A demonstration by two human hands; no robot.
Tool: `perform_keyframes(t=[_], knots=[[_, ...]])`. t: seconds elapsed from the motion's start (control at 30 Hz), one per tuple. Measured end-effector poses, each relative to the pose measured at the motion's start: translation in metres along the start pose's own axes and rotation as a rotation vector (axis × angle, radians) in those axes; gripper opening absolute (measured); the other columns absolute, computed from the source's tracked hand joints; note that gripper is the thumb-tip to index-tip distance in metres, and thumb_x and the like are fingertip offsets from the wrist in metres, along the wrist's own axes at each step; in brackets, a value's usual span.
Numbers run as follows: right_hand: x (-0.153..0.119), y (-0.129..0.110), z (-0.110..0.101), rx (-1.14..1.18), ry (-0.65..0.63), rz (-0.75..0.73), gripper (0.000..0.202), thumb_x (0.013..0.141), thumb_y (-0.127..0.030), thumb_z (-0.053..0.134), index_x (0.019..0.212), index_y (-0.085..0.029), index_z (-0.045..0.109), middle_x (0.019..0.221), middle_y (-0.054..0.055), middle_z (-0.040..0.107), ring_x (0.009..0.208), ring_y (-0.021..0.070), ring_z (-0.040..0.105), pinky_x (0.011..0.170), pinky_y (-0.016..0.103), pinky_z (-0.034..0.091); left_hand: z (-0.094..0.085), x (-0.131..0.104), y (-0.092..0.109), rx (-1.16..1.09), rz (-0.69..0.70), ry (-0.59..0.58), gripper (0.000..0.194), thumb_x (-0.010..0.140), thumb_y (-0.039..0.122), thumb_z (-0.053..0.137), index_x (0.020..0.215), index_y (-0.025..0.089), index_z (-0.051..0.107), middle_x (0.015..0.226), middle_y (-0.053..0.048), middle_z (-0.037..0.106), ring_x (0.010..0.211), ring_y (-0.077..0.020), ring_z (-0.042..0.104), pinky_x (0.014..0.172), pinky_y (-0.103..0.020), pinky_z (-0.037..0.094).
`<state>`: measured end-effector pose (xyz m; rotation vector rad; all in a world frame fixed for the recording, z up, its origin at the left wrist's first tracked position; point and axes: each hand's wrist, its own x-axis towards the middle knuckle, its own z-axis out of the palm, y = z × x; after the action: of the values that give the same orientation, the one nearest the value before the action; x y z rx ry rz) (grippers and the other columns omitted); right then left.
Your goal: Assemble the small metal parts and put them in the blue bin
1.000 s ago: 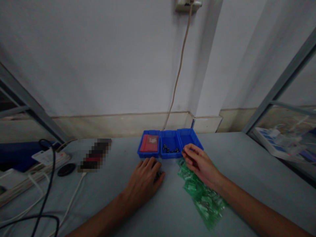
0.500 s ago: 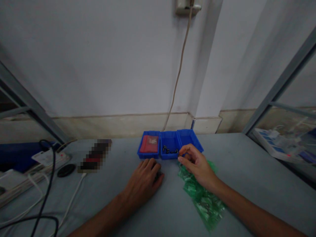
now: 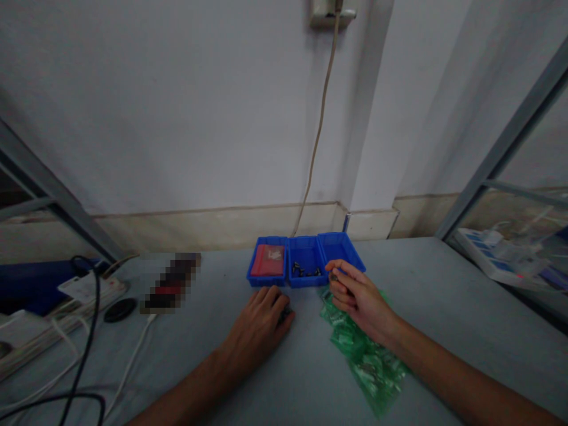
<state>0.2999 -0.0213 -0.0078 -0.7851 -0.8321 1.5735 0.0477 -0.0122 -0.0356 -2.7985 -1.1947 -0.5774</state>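
Observation:
My left hand (image 3: 265,316) lies low on the table in front of the blue bins, its fingers curled over small dark pieces that are mostly hidden. Between thumb and forefinger, my right hand (image 3: 355,296) pinches a small dark piece just in front of the right blue bin (image 3: 341,251). Below that hand lie green plastic bags (image 3: 370,370). The middle blue bin (image 3: 305,251) holds several small black screw-like parts (image 3: 298,270). In the left blue bin (image 3: 251,269) is a red bag (image 3: 267,260) with pale pieces on it.
On the left are a blurred-out device (image 3: 171,284), a round black disc (image 3: 119,309), a power strip (image 3: 26,352) and loose cables. A second power strip (image 3: 483,257) stands at the far right behind the metal frame (image 3: 510,133).
My right hand has moved slightly right, away from the middle bin, and its fingers have curled more. My left hand has barely moved.

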Motion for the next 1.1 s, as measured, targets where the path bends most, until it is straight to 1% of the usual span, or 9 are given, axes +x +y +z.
perform_keyframes(t=[0.07, 0.2, 0.37, 0.47, 0.53, 0.67, 0.87, 1.0, 1.1], knots=[[-0.0015, -0.0003, 0.0011, 0.031, 0.001, 0.017, 0.033, 0.083, -0.037, 0.086, 0.105, -0.02, 0.068, 0.064, -0.009, 0.043, 0.048, 0.005, 0.018, 0.043, 0.02, 0.014, 0.0003, 0.0002, -0.0002, 0.006, 0.004, 0.002, 0.009, 0.101, 0.025, 0.066, 0.107, 0.019, 0.065, 0.107, -0.007, 0.066, 0.098, -0.0275, 0.06, 0.087, -0.045, 0.053], [-0.0034, 0.0013, 0.0033, -0.119, 0.039, -0.031, 0.036, 0.088, -0.042, 0.082, 0.115, -0.023, 0.069, 0.084, 0.0, 0.062, 0.054, 0.0077, 0.038, 0.043, 0.02, 0.022, 0.0, -0.0002, -0.0006, -0.027, -0.002, 0.001, 0.009, 0.101, 0.024, 0.067, 0.108, 0.019, 0.065, 0.109, -0.007, 0.065, 0.099, -0.0273, 0.06, 0.088, -0.044, 0.053], [-0.0026, 0.0041, -0.0004, -0.665, 0.068, -0.398, 0.019, 0.091, -0.033, 0.08, 0.107, -0.025, 0.074, 0.087, 0.0, 0.063, 0.068, 0.0143, 0.052, 0.058, 0.027, 0.041, -0.0016, -0.0007, -0.0007, -0.066, -0.017, -0.019, 0.009, 0.102, 0.024, 0.065, 0.109, 0.019, 0.064, 0.11, -0.007, 0.064, 0.1, -0.0265, 0.06, 0.089, -0.043, 0.054], [-0.0042, 0.0059, -0.0039, -0.927, 0.077, -0.632, 0.009, 0.093, -0.023, 0.076, 0.102, -0.025, 0.077, 0.089, 0.001, 0.062, 0.072, 0.016, 0.055, 0.068, 0.03, 0.043, -0.0012, -0.0007, -0.0007, -0.064, -0.028, -0.019, 0.008, 0.102, 0.025, 0.065, 0.107, 0.019, 0.064, 0.108, -0.007, 0.064, 0.099, -0.0263, 0.061, 0.088, -0.043, 0.054], [-0.0057, 0.007, -0.0048, -0.991, 0.054, -0.693, 0.01, 0.095, -0.021, 0.073, 0.104, -0.026, 0.077, 0.088, 0.001, 0.061, 0.072, 0.0162, 0.055, 0.069, 0.031, 0.044, -0.0001, -0.001, -0.0011, -0.064, -0.021, -0.008, 0.007, 0.102, 0.026, 0.065, 0.106, 0.02, 0.063, 0.108, -0.007, 0.064, 0.099, -0.0259, 0.061, 0.088, -0.042, 0.055], [-0.0064, 0.008, -0.0024, -0.883, 0.046, -0.547, 0.01, 0.093, -0.027, 0.077, 0.102, -0.025, 0.076, 0.081, -0.001, 0.059, 0.068, 0.0151, 0.053, 0.063, 0.029, 0.042, 0.0015, -0.0017, -0.0022, -0.058, 0.003, 0.003, 0.006, 0.103, 0.024, 0.064, 0.107, 0.02, 0.063, 0.109, -0.007, 0.064, 0.099, -0.0255, 0.061, 0.089, -0.042, 0.055], [-0.0029, 0.0034, 0.0037, -0.398, 0.053, -0.201, 0.032, 0.096, -0.053, 0.071, 0.106, -0.023, 0.07, 0.072, -0.004, 0.057, 0.047, 0.0084, 0.035, 0.041, 0.022, 0.026, -0.0012, -0.0001, -0.0018, -0.067, -0.004, -0.03, 0.003, 0.104, 0.023, 0.063, 0.106, 0.021, 0.062, 0.107, -0.005, 0.065, 0.098, -0.0246, 0.061, 0.088, -0.041, 0.056], [-0.0013, -0.0005, 0.005, -0.195, 0.072, -0.124, 0.033, 0.09, -0.05, 0.08, 0.102, -0.021, 0.07, 0.061, -0.01, 0.039, 0.046, 0.0065, 0.022, 0.041, 0.019, 0.022, -0.0006, 0.0003, -0.0023, -0.075, 0.002, -0.024, 0.004, 0.103, 0.022, 0.065, 0.106, 0.02, 0.063, 0.107, -0.005, 0.065, 0.098, -0.0249, 0.062, 0.088, -0.041, 0.056], [-0.0007, -0.0007, 0.0041, -0.108, 0.067, -0.066, 0.036, 0.085, -0.049, 0.084, 0.102, -0.02, 0.071, 0.06, -0.011, 0.036, 0.047, 0.0058, 0.019, 0.042, 0.018, 0.02, 0.0002, -0.0001, -0.003, -0.072, 0.005, -0.025, 0.005, 0.103, 0.022, 0.065, 0.107, 0.02, 0.063, 0.108, -0.005, 0.066, 0.098, -0.0249, 0.062, 0.088, -0.041, 0.056]])
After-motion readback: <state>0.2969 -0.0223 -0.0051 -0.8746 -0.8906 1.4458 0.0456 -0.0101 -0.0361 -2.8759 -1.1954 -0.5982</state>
